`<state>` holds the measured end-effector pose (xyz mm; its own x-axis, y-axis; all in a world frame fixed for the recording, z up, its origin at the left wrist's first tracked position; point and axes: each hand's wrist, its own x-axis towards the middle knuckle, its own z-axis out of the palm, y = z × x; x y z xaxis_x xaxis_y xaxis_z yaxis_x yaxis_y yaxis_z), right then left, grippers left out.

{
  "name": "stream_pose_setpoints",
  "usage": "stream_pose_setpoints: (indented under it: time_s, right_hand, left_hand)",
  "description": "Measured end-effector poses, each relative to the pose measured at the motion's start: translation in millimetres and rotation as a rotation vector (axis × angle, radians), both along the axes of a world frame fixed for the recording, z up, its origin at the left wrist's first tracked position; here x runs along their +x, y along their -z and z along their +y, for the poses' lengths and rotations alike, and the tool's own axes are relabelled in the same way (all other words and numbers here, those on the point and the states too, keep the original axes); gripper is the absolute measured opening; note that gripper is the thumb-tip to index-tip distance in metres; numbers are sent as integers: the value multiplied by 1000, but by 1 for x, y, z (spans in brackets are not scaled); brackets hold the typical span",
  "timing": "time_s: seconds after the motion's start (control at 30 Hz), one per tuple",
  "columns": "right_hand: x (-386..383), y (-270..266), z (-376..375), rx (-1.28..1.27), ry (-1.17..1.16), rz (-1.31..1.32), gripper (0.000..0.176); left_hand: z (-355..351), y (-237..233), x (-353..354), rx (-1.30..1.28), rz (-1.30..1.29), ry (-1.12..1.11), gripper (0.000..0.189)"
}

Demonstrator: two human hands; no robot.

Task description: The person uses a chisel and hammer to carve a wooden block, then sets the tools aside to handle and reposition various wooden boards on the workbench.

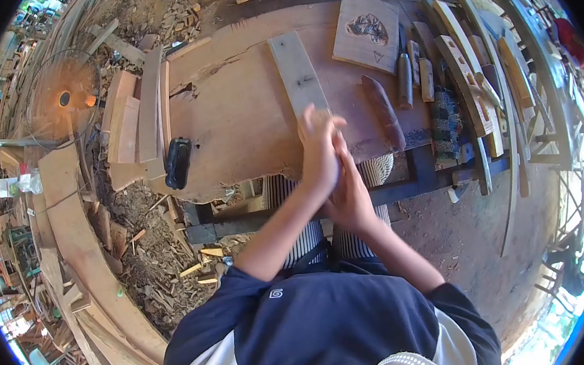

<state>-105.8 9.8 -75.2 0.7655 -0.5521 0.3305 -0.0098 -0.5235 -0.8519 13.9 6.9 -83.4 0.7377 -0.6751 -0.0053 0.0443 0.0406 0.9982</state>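
Note:
My left hand (320, 151) and my right hand (352, 193) are pressed palm to palm over the near edge of a large wooden slab (246, 117). The left hand lies on top with its fingers straight and slightly spread. Nothing shows between the palms. Just beyond the fingertips lies a narrow grey plank (297, 72), running away from me. A dark wooden club (383, 111) rests to the right of the hands.
A square board with a carved relief (367, 31) sits at the far right, with two wooden-handled chisels (404, 77) beside it. A black object (178, 162) lies at the slab's left edge. Curved carved pieces (466, 79) are stacked right; a fan (66, 97) and offcuts are left.

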Motion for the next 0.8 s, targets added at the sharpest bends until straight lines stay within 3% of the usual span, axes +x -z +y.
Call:
stream_pose_setpoints:
  time_s: [0.03,0.1,0.17,0.23,0.27,0.33,0.4,0.5,0.57,0.63,0.67,0.7,0.73,0.77,0.8]
  right_hand:
    - [-14,-5,9,7,-8,9,96]
    - [-13,-2,8,-2,-44,-54,94]
    - [9,1,-15,-64,-66,-2,92]
    - [60,9,-53,-95,-55,-70,90]
    - [94,5,-74,-54,-34,-65,91]
    - [157,-10,-120,-76,54,32,90]
    - [208,-3,-156,-112,105,48,92]
    - [219,-12,-159,-39,58,44,94]
    - [193,-17,-136,-77,66,3,93]
    - [138,-20,-99,-148,23,-86,88]
    - [105,-13,-78,-166,-24,-78,87]
    - [69,-13,-50,-111,-56,-61,86]
    - [34,-12,-25,-89,-42,-42,87]
    - [3,-9,-3,-98,-62,-40,88]
    - [-18,-8,18,25,-65,-54,90]
  left_hand:
    - [13,3,-10,129,-484,22,14]
    - [18,9,-15,114,-391,45,16]
    - [-2,-1,11,-92,134,27,21]
    - [-39,-31,60,2,180,-60,16]
    - [-67,-14,101,49,-196,-69,21]
    - [-125,-20,165,-18,-160,-118,29]
    - [-177,9,237,25,-529,-154,29]
    - [-199,27,285,53,-173,-15,31]
    - [-172,23,236,-22,-891,-226,32]
    - [-116,-2,155,-82,-602,-293,37]
    - [-85,7,124,-34,-359,-124,28]
    - [-46,-34,66,-166,292,-54,22]
    - [-15,-49,29,-219,564,-18,19]
    - [6,-37,-1,-198,512,-28,12]
    - [29,-9,-19,12,-213,70,15]
